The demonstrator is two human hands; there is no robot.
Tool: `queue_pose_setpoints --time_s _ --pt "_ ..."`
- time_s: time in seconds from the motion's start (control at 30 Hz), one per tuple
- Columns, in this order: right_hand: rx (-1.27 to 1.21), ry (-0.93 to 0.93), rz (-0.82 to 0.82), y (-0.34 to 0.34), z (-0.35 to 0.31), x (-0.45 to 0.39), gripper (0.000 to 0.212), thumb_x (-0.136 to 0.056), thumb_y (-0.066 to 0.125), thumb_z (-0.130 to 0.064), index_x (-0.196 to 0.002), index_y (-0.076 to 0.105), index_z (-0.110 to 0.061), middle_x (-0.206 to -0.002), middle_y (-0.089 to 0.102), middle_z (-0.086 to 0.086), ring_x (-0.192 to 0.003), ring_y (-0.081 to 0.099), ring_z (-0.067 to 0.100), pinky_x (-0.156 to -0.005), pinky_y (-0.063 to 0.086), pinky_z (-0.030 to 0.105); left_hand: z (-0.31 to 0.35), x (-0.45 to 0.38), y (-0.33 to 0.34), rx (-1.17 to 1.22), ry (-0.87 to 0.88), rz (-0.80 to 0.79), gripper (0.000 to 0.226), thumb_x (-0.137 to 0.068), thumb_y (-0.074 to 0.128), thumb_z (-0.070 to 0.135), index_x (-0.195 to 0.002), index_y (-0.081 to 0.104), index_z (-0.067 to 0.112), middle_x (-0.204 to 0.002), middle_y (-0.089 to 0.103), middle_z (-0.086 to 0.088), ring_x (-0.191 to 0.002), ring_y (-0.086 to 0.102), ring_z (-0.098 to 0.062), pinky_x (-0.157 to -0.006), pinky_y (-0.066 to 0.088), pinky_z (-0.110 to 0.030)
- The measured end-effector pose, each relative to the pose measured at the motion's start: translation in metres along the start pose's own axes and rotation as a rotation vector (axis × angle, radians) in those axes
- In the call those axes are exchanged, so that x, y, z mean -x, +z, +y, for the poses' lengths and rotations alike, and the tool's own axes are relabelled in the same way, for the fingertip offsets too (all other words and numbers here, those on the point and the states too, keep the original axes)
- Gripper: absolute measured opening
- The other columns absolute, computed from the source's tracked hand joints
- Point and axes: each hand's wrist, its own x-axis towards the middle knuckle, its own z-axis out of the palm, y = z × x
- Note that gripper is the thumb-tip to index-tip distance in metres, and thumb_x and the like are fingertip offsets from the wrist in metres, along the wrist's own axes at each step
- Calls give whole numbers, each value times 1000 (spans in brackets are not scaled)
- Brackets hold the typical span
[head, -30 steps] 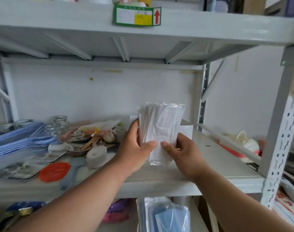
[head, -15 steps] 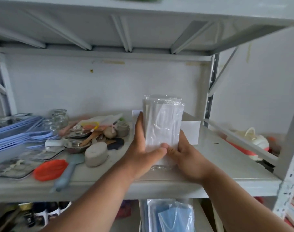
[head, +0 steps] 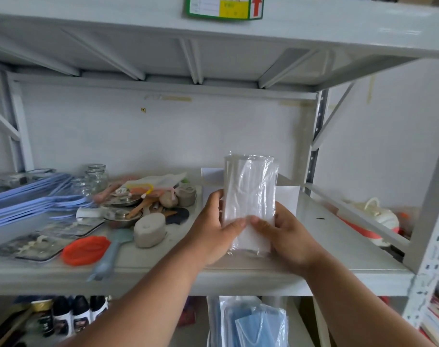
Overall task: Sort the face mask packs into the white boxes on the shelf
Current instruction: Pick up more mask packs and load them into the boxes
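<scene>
- Fingers (head: 214, 204) of left hand (head: 210, 234) curling round clear pack of white face masks (head: 249, 196), thumb pressing its front.
- Right hand (head: 286, 236) gripping pack's other side, thumbs nearly meeting.
- Pack standing upright over grey shelf (head: 338, 241), in front of white box (head: 288, 196).
- Blue mask packs (head: 253, 324) sitting on lower level.

Soft, even daylight filled the scene, bright and somewhat washed out across the pale wall and grey shelf (head: 338, 261). Shadows were faint, gathering under the upper shelf and on the dim lower level. The clear wrap of the mask pack (head: 249, 196) caught mild glare. Wide-angle distortion bowed the uprights at the right edge, and the blue stack (head: 25, 201) at left was blurred.
</scene>
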Motion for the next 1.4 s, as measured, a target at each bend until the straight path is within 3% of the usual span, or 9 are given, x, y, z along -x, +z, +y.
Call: queue_pose_setpoints --time_s 0.13,0.23,0.4,0.57,0.83,1.03,1.23,1.33,1.4 --pt "-66 24 64 -2 3 -2 47 -99 84 -45 -130 69 -13 -123 82 20 -118 77 50 -108 54 75 -4 -3 -1 -21 -3 -12 59 -98 76 17 -146 46 33 -128 70 14 -109 71 1 -85 55 -15" --pt "-108 25 62 -2 3 -1 46 -97 77 -35 -133 66 -8 -122 83 18 -116 78 46 -108 55 74 -5 -3 0 -31 4 -17 58 -98 76 20 -145 45 36 -127 71 13 -107 72 1 -81 58 -17" --pt "-163 -1 28 -3 -1 2 39 -104 71 -21 -140 64 -10 -127 82 18 -118 80 40 -107 61 61 -7 -1 2 -17 30 -90 57 -100 74 26 -147 44 40 -132 70 14 -118 72 -9 -91 64 -43" --pt "-201 -30 44 -9 5 0 39 -107 70 -16 -144 63 -9 -130 79 22 -121 77 45 -109 59 64 -9 -3 4 47 52 -91 57 -95 80 26 -141 50 42 -128 72 8 -116 73 -16 -96 63 -51" --pt "-239 -41 203 -15 12 2 34 -106 73 -14 -137 66 -4 -123 81 24 -113 79 47 -103 62 67 -11 -6 7 -35 118 -87 56 -96 79 37 -143 50 48 -118 71 7 -93 70 -11 -76 59 -30" --pt "-156 -113 310 -36 -20 -28 32 -105 80 -21 -133 69 -8 -117 83 20 -108 82 45 -94 67 64 20 -51 16 -130 222 -81 56 -96 76 37 -146 51 41 -116 70 11 -94 72 -13 -82 64 -42" --pt "-45 -209 416 -71 -52 -86 14 -106 76 -12 -117 71 -18 -98 86 1 -88 85 20 -70 68 32 43 -119 41 -99 284 39 38 -94 81 34 -125 62 47 -97 70 28 -80 68 1 -76 58 -23" --pt "-44 -183 442 -75 -38 -108 30 -99 86 -25 -123 71 -15 -107 85 9 -99 84 32 -83 71 51 26 -140 50 -96 259 62 33 -95 79 35 -124 67 45 -96 75 17 -80 71 -5 -79 64 -36" --pt "-10 -196 465 -76 -22 -117 37 -92 86 -36 -121 72 -19 -110 84 8 -101 84 32 -93 68 62 11 -147 50 -187 251 94 30 -95 77 44 -122 66 51 -97 73 19 -87 69 -4 -83 60 -31"
